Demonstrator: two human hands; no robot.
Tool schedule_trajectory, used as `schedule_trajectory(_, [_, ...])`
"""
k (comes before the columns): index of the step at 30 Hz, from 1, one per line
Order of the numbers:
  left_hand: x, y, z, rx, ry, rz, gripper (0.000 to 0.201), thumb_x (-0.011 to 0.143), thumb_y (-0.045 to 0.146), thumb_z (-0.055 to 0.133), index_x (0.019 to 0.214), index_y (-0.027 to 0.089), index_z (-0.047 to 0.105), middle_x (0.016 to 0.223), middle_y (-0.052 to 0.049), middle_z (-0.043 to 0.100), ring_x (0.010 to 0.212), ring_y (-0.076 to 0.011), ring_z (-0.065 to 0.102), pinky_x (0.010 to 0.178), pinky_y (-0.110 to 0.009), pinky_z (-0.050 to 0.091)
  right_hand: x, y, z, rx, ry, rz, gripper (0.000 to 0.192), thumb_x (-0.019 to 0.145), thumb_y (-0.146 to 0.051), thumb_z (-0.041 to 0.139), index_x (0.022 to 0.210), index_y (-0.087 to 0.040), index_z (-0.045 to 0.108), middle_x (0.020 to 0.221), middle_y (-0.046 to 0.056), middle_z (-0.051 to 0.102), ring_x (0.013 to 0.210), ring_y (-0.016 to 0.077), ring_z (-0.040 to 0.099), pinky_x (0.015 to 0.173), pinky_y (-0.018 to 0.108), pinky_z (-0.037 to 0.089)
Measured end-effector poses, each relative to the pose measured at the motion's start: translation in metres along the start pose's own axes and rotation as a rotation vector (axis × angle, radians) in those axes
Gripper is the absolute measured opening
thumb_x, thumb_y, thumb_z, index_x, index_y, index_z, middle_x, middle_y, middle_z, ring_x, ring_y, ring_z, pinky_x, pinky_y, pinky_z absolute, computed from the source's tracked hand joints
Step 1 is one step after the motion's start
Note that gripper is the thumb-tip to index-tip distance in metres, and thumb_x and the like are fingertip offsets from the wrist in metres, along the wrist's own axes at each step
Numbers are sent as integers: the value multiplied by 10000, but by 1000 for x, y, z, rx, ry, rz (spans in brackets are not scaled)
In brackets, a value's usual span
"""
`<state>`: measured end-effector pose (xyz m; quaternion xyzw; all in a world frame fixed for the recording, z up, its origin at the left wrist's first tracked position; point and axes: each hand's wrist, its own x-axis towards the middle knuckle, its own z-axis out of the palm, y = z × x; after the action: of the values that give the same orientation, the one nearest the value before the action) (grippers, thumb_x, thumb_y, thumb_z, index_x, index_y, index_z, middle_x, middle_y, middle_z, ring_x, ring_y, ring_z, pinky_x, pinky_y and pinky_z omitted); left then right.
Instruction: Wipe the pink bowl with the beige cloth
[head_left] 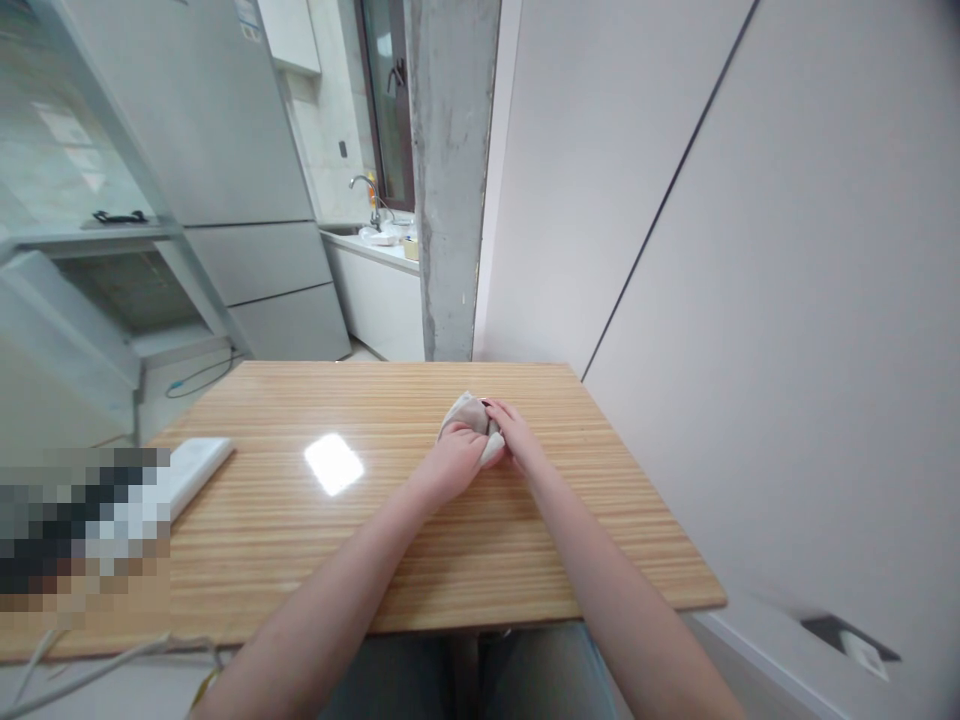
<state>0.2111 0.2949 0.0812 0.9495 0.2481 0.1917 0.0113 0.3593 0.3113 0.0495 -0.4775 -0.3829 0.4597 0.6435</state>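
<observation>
A crumpled light grey cloth (466, 408) is bunched between my two hands above the wooden table (390, 590), right of its middle. My left hand (456, 462) is closed on the cloth, with the fingers pressed into its folds. From the right, my right hand (516, 432) curls around the far side of the same bundle. A small dark edge shows by the right fingertips, beside the cloth. Whatever the right fingers grip there is mostly hidden by the hands and cloth.
A white power strip or slim white box (201, 470) lies at the table's left, beside a pixelated patch. A white cable (135, 655) runs along the near left edge. A white wall panel (675, 330) borders the right side. Behind stand a fridge (277, 260) and a faucet (373, 200).
</observation>
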Motion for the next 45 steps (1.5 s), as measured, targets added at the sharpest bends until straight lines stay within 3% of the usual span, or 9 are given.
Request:
schedule_trajectory(5, [1,5,-3,-4,162,-75,187,903,316,462,898,181,591,874,-46,679,881,-200,607,988,-418,370,-9,4,7,35,133,-112,454,699,-427,665,1097,-223,583,1169,39,629,1121,191,549,1016,356,392])
schedule_trajectory(8, [0,5,-7,28,224,-117,142,887,277,482,882,181,587,885,-50,675,878,-202,600,967,-421,377,-16,4,16,133,92,-110,510,722,-441,641,1181,-260,508,1183,21,618,1101,181,566,966,345,440])
schedule_trajectory(15, [-5,-2,-21,39,160,30,178,857,119,436,826,190,596,787,-24,639,874,-171,578,1057,-412,302,-3,-19,-1,135,-17,145,509,646,-343,698,1122,-241,550,990,14,689,971,207,628,875,365,495])
schedule_trajectory(22, [-2,10,-19,-32,189,-92,263,842,120,446,1071,194,551,1064,-61,649,1135,-213,513,1149,-514,103,-21,-4,17,218,160,-34,624,701,-449,656,1253,-256,436,1241,41,602,1155,202,556,987,356,441])
schedule_trajectory(30, [-3,2,-17,33,82,-64,198,844,93,406,955,151,559,870,-67,663,857,-197,615,991,-387,382,-15,-4,15,131,75,-29,521,694,-470,665,1152,-255,543,1203,25,629,1157,200,549,990,354,436])
schedule_trajectory(36, [-5,3,-19,-50,105,46,214,834,100,419,956,185,574,877,-36,661,901,-185,606,1056,-409,320,-5,-17,-3,93,-30,62,406,646,-325,677,1037,-222,634,987,20,707,1005,217,618,898,365,485])
schedule_trajectory(38, [-5,-2,-18,-112,182,-3,242,819,106,437,1004,187,570,940,-45,668,967,-192,601,1086,-421,293,-6,-15,-4,84,35,5,406,627,-283,671,1027,-222,630,1005,15,703,1018,209,608,909,352,476])
schedule_trajectory(43, [-11,-19,-22,-184,577,-288,314,857,110,387,1128,186,529,1092,-68,654,1052,-186,582,1108,-436,279,-8,-8,2,91,114,-13,411,628,-278,663,1029,-219,598,1007,11,690,999,198,607,920,355,470])
schedule_trajectory(45, [-12,-20,-22,-175,602,-326,350,867,106,384,1182,198,506,1170,-64,630,1116,-182,555,1124,-447,253,-9,-8,5,131,73,20,382,642,-295,657,1010,-211,600,1003,22,688,984,200,616,914,356,474])
